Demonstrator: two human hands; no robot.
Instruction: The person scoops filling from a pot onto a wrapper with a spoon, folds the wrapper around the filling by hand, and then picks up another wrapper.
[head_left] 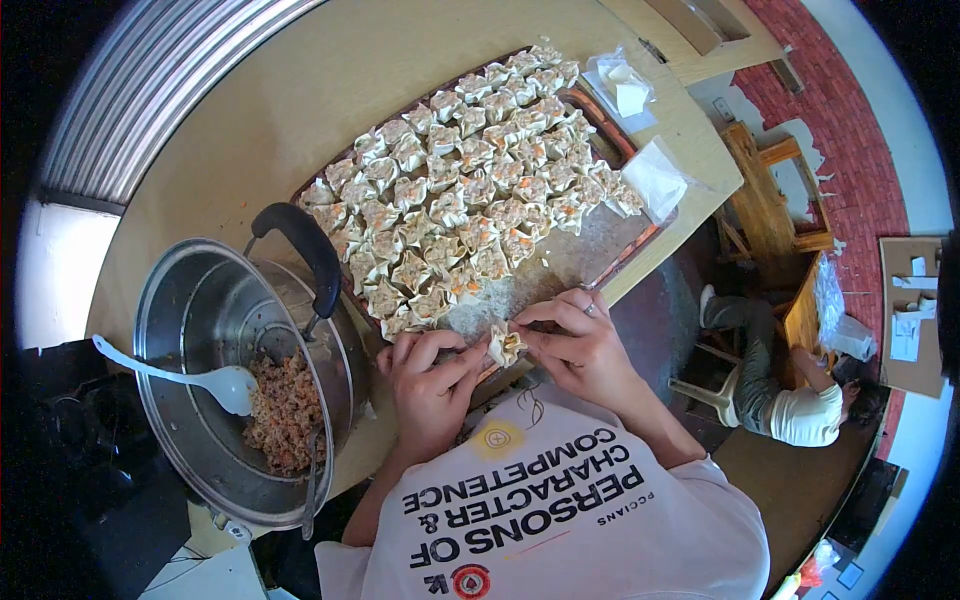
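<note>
Between my two hands, just over the near edge of the tray, is a siomai dumpling (506, 343) with a pleated pale wrapper. The fingertips of my left hand (432, 385) press its left side. My right hand (578, 350), wearing a ring, pinches it from the right. Beyond them, a tray (625, 250) carries rows of open-topped siomai (450, 205) with bits of orange on top. Left of my left hand stands a steel pot (190, 300) with a black handle. Minced filling (288, 410) lies inside it, along with a white ladle (232, 388).
A metal spoon (311, 480) leans at the pot's near rim. White wrapper sheets (655, 180) lie at the tray's right corner, and more sheets in plastic (625, 90) sit farther back on the table (230, 150). Another person (800, 412) sits on a stool at the right.
</note>
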